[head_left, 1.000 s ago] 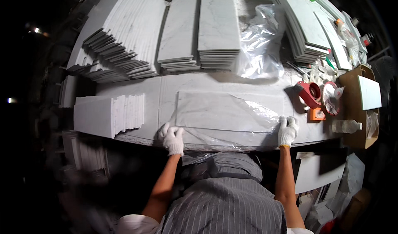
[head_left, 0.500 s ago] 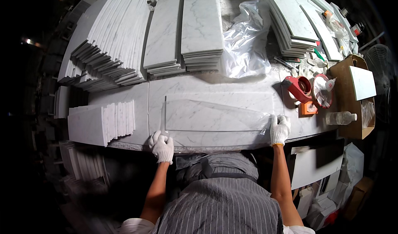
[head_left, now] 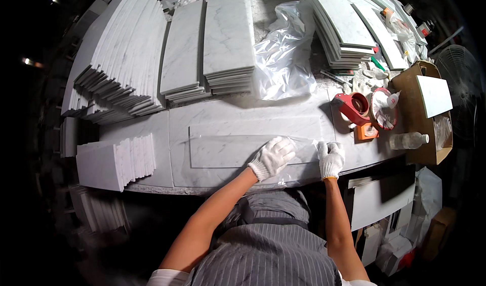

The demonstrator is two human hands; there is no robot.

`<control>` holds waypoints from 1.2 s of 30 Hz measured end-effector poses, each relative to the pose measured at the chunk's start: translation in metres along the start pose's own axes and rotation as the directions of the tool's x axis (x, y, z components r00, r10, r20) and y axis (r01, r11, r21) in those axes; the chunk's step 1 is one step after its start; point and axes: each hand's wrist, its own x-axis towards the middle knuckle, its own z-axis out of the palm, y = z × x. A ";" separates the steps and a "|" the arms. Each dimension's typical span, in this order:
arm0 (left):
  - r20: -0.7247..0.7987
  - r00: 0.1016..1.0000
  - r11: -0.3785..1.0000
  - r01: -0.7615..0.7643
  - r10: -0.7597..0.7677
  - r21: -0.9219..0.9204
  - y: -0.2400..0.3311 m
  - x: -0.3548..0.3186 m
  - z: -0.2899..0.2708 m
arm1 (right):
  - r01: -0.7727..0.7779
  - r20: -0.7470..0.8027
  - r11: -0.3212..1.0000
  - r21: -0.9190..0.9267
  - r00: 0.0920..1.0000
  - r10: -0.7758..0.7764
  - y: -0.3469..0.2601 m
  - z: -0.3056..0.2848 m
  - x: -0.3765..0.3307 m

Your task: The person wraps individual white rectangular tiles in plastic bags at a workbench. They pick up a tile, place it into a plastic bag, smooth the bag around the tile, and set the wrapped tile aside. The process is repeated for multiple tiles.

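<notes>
A long white marble tile (head_left: 223,157) with grey veins lies crosswise on the worktop in front of me. Clear plastic film (head_left: 298,170) covers its near part and runs past its right end. My left hand (head_left: 274,157), in a white knit glove, rests on the film over the tile, right of its middle, fingers stretched out and holding nothing. Beyond the tile's right end, my gloved right hand (head_left: 331,159) is closed with its fingers curled on the film's edge; the exact pinch is hidden.
Marble tile stacks (head_left: 228,37) stand along the back, and a leaning row of tiles (head_left: 116,159) is at left. Crumpled plastic (head_left: 286,58) lies behind. To the right are a red tape dispenser (head_left: 353,107), an orange box (head_left: 367,131), a bottle (head_left: 409,140) and a cardboard box (head_left: 410,88).
My left hand has moved right from the film's left corner onto the tile and opened out flat. The right hand stays at the right end. The whole view has shifted slightly.
</notes>
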 end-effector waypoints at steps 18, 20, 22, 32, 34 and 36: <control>0.143 0.951 0.934 0.300 -0.276 -0.195 -0.011 0.030 0.024 | 0.403 0.004 0.806 0.434 0.893 -0.449 -0.068 -0.017 -0.022; 0.288 0.947 0.989 0.133 -0.145 0.061 -0.006 0.048 -0.008 | 0.427 -0.044 0.861 0.278 0.900 -0.433 -0.056 0.010 -0.006; 0.168 0.976 0.990 0.134 -0.139 0.040 -0.014 0.039 0.005 | 0.450 0.010 0.880 0.153 0.889 -0.457 -0.049 0.018 0.003; 0.187 0.815 0.688 0.312 -0.548 0.656 -0.144 -0.120 -0.079 | 0.452 0.196 0.884 -0.118 0.884 -0.426 -0.058 0.020 0.005; -0.036 0.707 0.556 0.587 -0.707 0.588 -0.165 -0.148 -0.116 | 0.435 0.196 0.892 -0.123 0.892 -0.408 -0.062 0.020 0.003; -0.222 0.613 0.387 0.698 -0.759 0.602 -0.170 -0.162 -0.139 | 0.430 0.186 0.893 -0.131 0.896 -0.404 -0.067 0.018 0.004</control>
